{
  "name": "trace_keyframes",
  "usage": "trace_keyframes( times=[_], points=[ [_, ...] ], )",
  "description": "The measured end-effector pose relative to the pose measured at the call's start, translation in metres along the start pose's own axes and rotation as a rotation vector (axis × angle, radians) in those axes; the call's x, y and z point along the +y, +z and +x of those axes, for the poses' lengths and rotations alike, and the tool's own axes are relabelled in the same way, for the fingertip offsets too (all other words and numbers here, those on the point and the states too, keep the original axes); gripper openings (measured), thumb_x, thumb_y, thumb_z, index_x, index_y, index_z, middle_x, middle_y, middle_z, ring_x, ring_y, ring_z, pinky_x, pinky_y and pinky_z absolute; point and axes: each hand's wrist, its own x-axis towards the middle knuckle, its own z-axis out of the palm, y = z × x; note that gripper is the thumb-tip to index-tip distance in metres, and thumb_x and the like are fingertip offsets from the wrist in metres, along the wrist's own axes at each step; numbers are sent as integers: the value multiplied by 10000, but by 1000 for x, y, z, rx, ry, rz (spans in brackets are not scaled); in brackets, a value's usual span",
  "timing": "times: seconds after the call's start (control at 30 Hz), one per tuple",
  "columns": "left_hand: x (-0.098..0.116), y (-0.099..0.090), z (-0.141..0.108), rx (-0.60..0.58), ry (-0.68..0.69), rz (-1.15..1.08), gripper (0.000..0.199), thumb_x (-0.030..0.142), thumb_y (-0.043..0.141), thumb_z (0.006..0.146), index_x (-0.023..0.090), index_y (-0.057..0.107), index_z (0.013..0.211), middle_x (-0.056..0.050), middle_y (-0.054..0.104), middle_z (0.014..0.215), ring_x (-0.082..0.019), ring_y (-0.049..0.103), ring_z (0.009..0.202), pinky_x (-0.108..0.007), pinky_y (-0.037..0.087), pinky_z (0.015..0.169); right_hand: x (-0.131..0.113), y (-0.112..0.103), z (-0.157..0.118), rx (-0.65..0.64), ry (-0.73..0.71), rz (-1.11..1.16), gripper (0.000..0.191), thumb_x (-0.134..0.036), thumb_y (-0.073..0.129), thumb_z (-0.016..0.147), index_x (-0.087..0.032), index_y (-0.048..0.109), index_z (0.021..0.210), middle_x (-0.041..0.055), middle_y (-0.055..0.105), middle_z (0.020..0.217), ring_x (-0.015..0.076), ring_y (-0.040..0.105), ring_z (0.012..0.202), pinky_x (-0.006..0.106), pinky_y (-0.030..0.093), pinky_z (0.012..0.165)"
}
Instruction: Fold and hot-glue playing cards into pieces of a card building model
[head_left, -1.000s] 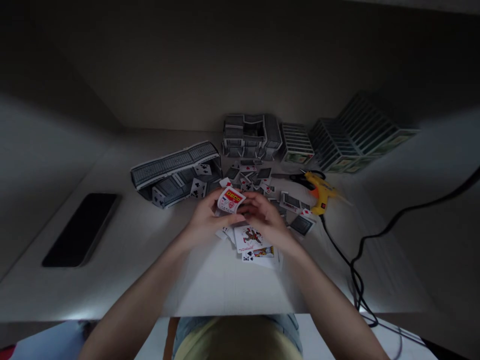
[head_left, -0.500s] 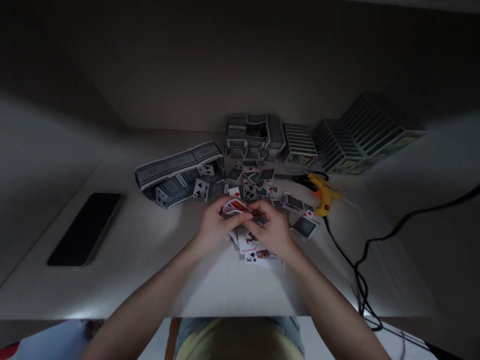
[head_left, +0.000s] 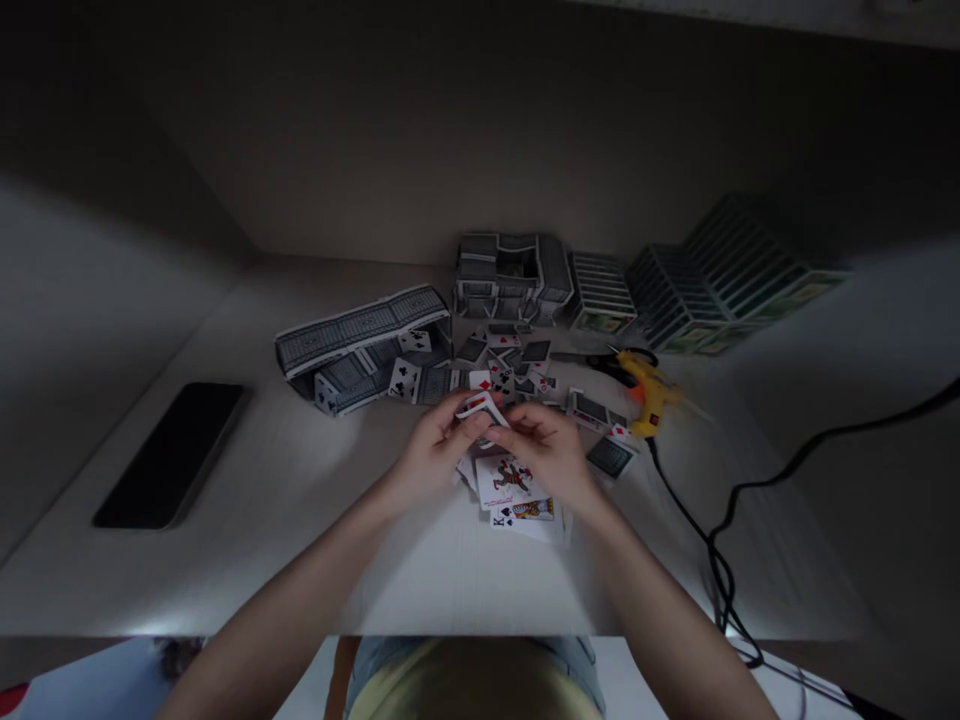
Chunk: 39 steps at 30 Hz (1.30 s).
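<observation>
Between my two hands is a bent playing card (head_left: 487,412), its pale edges curving upward. My left hand (head_left: 440,445) pinches it from the left with the thumb on top. From the right, my right hand (head_left: 546,445) grips the same card, thumb toward the middle. Just below the hands lie a joker card (head_left: 506,482) and a king of spades (head_left: 529,512), face up and overlapping. Beyond my fingers, loose playing cards (head_left: 506,352) are scattered, some face up and some face down. My palms hide part of the pile.
At the left lies a black phone (head_left: 171,455). A long structure of folded cards (head_left: 364,325) stands behind it, with a boxy card structure (head_left: 514,275) at the back. Ribbed card stacks (head_left: 690,290) stand right. A yellow glue gun (head_left: 651,395) trails a black cord (head_left: 720,540) near scissors (head_left: 596,362).
The card between my hands has turned: its red printed face showed before, and now its curled edge and another side show. My hands stay in nearly the same place.
</observation>
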Motion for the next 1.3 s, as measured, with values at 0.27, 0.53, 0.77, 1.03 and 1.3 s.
trace_keyframes(
  times=[0.27,0.53,0.77,1.03,1.3],
  points=[
    [-5,0,0,55,82,210,356,372,506,821,185,570,1118,-83,579,1176,-203,519,1084,-344,369,968,0,-3,1,-34,39,49,188,-343,698,656,-218,595,751,-20,592,649,128,529,588,239,406,538],
    [-5,0,0,11,112,238,377,389,488,829,202,565,1148,-72,572,1169,-192,506,1099,-323,364,967,-11,-3,-1,-218,213,299,267,-324,708,645,-209,596,858,-14,634,753,126,574,665,231,449,580],
    [-7,-2,5,124,-198,-29,385,415,679,650,149,652,928,-58,679,937,-174,618,799,-273,483,712,-6,-1,4,-27,204,303,333,-303,765,565,-207,600,838,2,675,789,153,615,702,291,501,679],
    [-5,0,5,239,-200,-3,288,372,723,591,159,671,777,-8,663,752,-121,581,645,-231,458,586,-2,-3,3,17,174,203,253,-447,654,679,-223,687,791,-5,681,766,195,619,742,327,511,674],
    [-7,-2,6,191,-195,27,266,359,711,618,179,699,813,-8,677,793,-132,591,686,-238,451,608,7,-6,7,82,246,245,235,-395,718,609,-211,702,755,-14,676,683,168,607,617,319,484,656]
  ],
)
